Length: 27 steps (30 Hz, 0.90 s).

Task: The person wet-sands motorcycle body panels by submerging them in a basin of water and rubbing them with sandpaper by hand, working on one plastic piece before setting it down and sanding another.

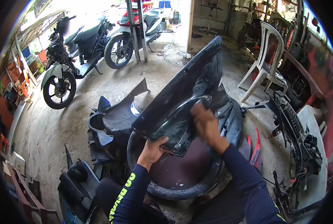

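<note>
A large dark scooter body panel (185,93), wet and streaked, stands tilted above a round black basin. My left hand (152,150) grips its lower edge, thumb on the near face and the other fingers behind. My right hand (205,122) is at the panel's lower right face. Motion smears its fingers, so whether it holds anything cannot be made out. The black basin (185,193) has a thick rim and holds reddish-brown liquid. Another dark body panel (231,115) rests at the basin's right side, partly hidden by my right arm.
Dark fairing pieces (118,117) lie left of the basin, with more black parts (76,183) by my left knee. A scooter frame part (297,130) lies at right. Behind stand a white plastic chair (267,59), a dark scooter (76,56) and a red-and-white scooter (121,48).
</note>
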Available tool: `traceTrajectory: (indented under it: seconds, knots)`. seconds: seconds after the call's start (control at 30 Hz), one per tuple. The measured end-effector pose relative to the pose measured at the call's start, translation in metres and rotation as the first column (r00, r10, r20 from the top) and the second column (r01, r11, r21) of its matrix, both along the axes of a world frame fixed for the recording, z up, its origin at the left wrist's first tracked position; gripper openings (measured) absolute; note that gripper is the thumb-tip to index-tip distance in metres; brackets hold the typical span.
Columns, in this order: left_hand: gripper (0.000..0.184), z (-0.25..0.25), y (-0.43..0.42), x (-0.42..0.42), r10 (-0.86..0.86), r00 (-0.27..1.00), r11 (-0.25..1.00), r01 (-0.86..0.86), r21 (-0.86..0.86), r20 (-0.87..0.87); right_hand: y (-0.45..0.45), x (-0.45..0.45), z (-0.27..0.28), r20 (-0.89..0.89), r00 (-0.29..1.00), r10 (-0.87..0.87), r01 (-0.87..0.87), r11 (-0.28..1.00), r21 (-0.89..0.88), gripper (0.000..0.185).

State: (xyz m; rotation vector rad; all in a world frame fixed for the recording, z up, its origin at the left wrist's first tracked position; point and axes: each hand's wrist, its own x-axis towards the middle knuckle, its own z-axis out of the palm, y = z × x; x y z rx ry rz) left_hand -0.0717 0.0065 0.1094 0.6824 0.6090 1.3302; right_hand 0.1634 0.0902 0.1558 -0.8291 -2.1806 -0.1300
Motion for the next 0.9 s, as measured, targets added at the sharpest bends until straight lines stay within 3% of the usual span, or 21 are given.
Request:
traceTrajectory:
  seconds: [0.07,0.1,0.17,0.2,0.23,0.3,0.33,0.37,0.43,0.5,0.57,0.6,0.63,0.7,0.73,0.77,0.83,0.9]
  knots:
    - [0.041,-0.001,-0.001,-0.001,0.024,1.000,1.000,-0.024,-0.004,0.018,-0.043,-0.013,0.010,0.109,0.968,0.225,-0.220,0.974,-0.053,0.033]
    - [0.041,0.001,0.001,-0.001,0.030,0.999,1.000,-0.030,0.000,0.022,-0.028,-0.007,0.008,0.113,0.967,0.229,-0.225,0.973,-0.049,0.033]
    - [0.040,0.003,0.001,-0.001,0.008,1.000,1.000,-0.009,-0.013,-0.017,0.014,0.009,-0.001,-0.077,0.995,0.069,-0.082,0.978,-0.191,0.037]
    - [0.040,0.002,-0.001,0.001,0.013,1.000,1.000,-0.013,-0.017,-0.017,0.020,0.003,0.002,-0.032,0.994,-0.107,0.106,0.994,-0.015,0.038]
    - [0.038,0.003,-0.001,0.005,0.023,1.000,0.999,-0.023,-0.033,0.019,0.004,-0.006,0.004,-0.036,0.994,-0.107,0.107,0.994,-0.019,0.038]
    - [0.038,0.011,0.003,0.007,0.037,0.998,0.999,-0.036,-0.035,0.057,-0.047,-0.021,0.009,0.138,0.963,0.231,-0.226,0.973,-0.051,0.036]
    - [0.036,0.015,0.002,0.009,0.055,0.996,0.998,-0.053,-0.027,0.067,-0.062,-0.025,0.014,0.130,0.945,0.301,-0.284,0.949,-0.134,0.037]
    - [0.035,0.017,0.002,0.010,0.073,0.994,0.997,-0.072,-0.020,0.077,-0.051,-0.022,0.013,0.132,0.944,0.303,-0.287,0.949,-0.132,0.037]
    - [0.034,0.014,0.006,0.007,0.048,0.997,0.999,-0.047,-0.023,0.065,-0.021,-0.018,0.015,0.103,0.984,0.143,-0.136,0.988,-0.071,0.040]
    - [0.033,0.012,0.009,0.006,-0.008,0.998,1.000,0.009,-0.027,0.054,-0.036,-0.022,0.021,0.038,0.998,0.056,-0.050,0.987,-0.151,0.042]
    - [0.033,-0.001,0.015,0.006,0.076,0.996,0.997,-0.075,-0.022,0.049,-0.071,-0.031,0.017,0.144,0.932,0.332,-0.308,0.937,-0.166,0.038]
    - [0.033,-0.008,0.016,0.008,0.158,0.986,0.987,-0.157,-0.025,0.052,-0.079,-0.033,0.018,0.108,0.916,0.387,-0.355,0.905,-0.234,0.034]
    - [0.033,-0.001,0.011,0.011,0.161,0.985,0.987,-0.159,-0.030,0.060,-0.070,-0.025,0.016,0.114,0.914,0.389,-0.355,0.904,-0.241,0.034]
    - [0.031,0.016,0.003,0.008,-0.012,0.997,1.000,0.014,-0.023,0.070,-0.033,-0.011,0.017,0.082,0.979,0.188,-0.172,0.970,-0.171,0.037]
    - [0.031,0.012,0.001,0.007,-0.009,0.998,0.999,0.011,-0.033,0.069,-0.027,-0.013,0.018,0.029,0.998,0.054,-0.050,0.993,-0.111,0.039]
    - [0.032,0.006,0.004,0.007,0.002,0.997,0.999,0.002,-0.049,0.082,-0.039,-0.017,0.015,0.028,0.998,0.059,-0.056,0.992,-0.113,0.039]
    - [0.032,0.010,0.007,0.006,0.016,0.996,0.999,-0.011,-0.051,0.092,-0.076,-0.033,0.011,0.153,0.918,0.365,-0.334,0.922,-0.198,0.039]
    - [0.033,0.012,0.005,0.008,0.078,0.994,0.996,-0.074,-0.050,0.080,-0.066,-0.030,0.012,0.115,0.897,0.427,-0.390,0.886,-0.253,0.039]
